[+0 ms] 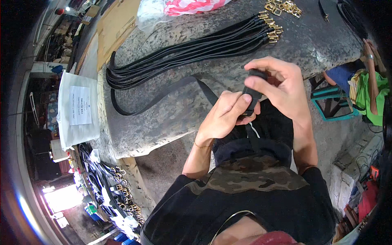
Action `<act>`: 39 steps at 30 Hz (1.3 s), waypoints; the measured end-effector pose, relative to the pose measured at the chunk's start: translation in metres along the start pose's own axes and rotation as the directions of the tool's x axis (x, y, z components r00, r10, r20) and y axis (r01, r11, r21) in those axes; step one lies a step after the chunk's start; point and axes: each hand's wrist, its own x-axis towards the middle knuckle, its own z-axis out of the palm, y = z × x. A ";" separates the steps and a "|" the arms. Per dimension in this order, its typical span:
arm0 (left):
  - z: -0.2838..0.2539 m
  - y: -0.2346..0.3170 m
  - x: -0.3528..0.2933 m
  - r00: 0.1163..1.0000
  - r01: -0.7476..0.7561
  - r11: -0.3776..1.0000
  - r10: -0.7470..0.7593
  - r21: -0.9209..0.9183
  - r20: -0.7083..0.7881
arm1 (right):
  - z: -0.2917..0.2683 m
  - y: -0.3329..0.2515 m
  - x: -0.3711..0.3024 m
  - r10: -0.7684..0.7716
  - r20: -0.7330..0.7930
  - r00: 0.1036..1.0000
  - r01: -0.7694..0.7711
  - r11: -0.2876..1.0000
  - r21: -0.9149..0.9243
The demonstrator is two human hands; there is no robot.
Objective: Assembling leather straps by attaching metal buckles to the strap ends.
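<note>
Both hands work on the end of a black belt strap (163,96) that trails left across the stone worktop (163,122). My left hand (224,116) pinches the strap's end from below, thumb on top. My right hand (277,85) grips the folded black end (254,90) from above with fingers curled over it. A bundle of finished black belts (183,53) with brass buckles (271,30) lies behind my hands.
Loose brass buckles (283,7) lie at the top of the worktop beside a red-and-white plastic bag (192,6). A white bag (77,108) hangs at the left. More belts with buckles (118,196) pile below the table. Another person (369,81) sits at the right.
</note>
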 end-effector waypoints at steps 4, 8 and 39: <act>0.005 0.000 0.000 0.999 -0.026 1.000 0.026 0.016 0.027 | -0.015 -0.012 0.005 0.214 -0.006 0.977 -0.214 0.975 -0.052; 0.008 0.001 -0.005 0.999 -0.016 0.994 0.013 -0.106 -0.031 | -0.019 -0.014 -0.005 0.191 0.053 0.980 -0.197 0.966 0.169; 0.055 -0.018 0.019 0.895 0.061 0.689 0.282 0.722 -0.345 | -0.021 0.011 -0.027 0.391 -0.395 0.831 -0.365 0.920 0.142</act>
